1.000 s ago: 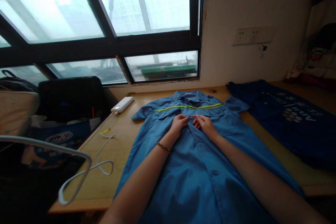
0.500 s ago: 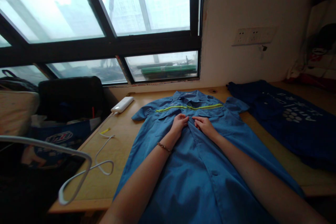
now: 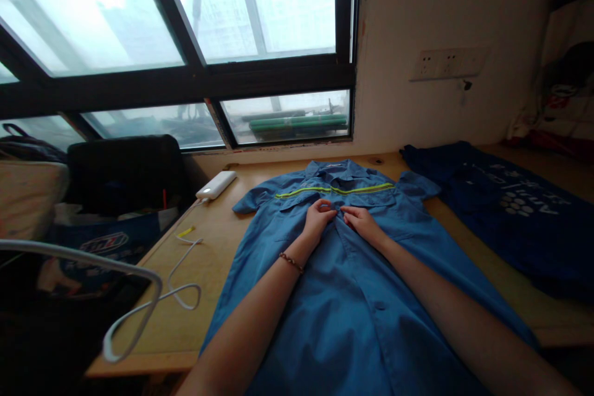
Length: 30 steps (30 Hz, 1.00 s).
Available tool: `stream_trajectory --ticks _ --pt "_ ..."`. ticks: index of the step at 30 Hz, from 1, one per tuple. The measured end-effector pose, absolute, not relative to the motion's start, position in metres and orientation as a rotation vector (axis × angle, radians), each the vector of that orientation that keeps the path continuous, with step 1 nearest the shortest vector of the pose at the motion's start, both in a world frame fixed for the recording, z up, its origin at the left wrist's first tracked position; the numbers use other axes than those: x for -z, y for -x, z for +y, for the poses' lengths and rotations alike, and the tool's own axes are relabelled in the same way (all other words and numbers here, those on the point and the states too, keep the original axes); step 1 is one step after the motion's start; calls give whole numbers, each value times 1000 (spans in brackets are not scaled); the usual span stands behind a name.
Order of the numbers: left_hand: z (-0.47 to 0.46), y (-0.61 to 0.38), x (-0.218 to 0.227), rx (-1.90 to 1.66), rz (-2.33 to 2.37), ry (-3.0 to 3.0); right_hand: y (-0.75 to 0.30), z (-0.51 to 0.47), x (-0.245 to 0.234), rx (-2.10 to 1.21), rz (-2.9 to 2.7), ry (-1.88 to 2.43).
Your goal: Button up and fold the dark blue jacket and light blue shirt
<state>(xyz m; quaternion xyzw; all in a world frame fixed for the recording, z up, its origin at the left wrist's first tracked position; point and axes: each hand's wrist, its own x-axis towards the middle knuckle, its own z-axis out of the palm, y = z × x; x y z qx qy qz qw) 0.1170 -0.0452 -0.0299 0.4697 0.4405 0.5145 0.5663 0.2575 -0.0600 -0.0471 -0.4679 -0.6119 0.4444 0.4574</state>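
Note:
A blue work shirt [image 3: 352, 297] with a yellow-green reflective stripe across the chest lies front-up on the wooden table [image 3: 195, 284], collar toward the window. My left hand [image 3: 319, 218] and my right hand [image 3: 361, 220] meet at the shirt's button placket just below the stripe. Both hands have their fingers curled and pinched on the placket fabric. A beaded bracelet circles my left wrist.
A dark blue printed garment [image 3: 505, 204] lies on the table to the right. A white power bank [image 3: 216, 185] and its white cable [image 3: 185, 260] sit at the left. A white hanger [image 3: 111, 297] juts in from the left. A black bag [image 3: 123, 170] stands beyond the table's left edge.
Both hands stay at the placket; the fingers have shifted only slightly, the left hand edging a little toward the right hand.

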Motion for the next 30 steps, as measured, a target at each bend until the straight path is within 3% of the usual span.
stream_trajectory --ticks 6,30 --pt "-44 -117 33 -1209 1177 -1203 -257 -61 48 -1073 -1538 1142" --pt "-44 -113 29 -1138 987 -971 -255 -65 41 -962 -1588 1202"
